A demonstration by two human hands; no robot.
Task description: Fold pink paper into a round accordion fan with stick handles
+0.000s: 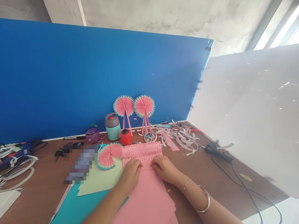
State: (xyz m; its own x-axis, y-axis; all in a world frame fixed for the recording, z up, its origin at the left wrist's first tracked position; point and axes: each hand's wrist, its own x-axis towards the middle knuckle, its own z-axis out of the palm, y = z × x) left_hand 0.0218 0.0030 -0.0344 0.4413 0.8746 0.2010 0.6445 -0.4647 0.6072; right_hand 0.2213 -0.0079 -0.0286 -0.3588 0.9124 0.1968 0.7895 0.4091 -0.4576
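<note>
A pink patterned paper sheet (142,153) lies on the brown table (46,183), pleated at its near edge. My left hand (130,175) and my right hand (164,168) both press their fingertips together on that fold, left and right of its middle. Under my forearms lie plain pink sheets (149,199). A half-open pink paper fan (108,155) rests just left of the patterned sheet, on a pale green sheet (98,182).
Two finished fans (134,107) lean on the blue board. In front stand a flask (112,126), a red thread spool (126,137) and a purple pot (92,134). White paper strips (184,137) and a glue gun (217,151) with its cord lie right. A teal sheet (77,207) lies near left.
</note>
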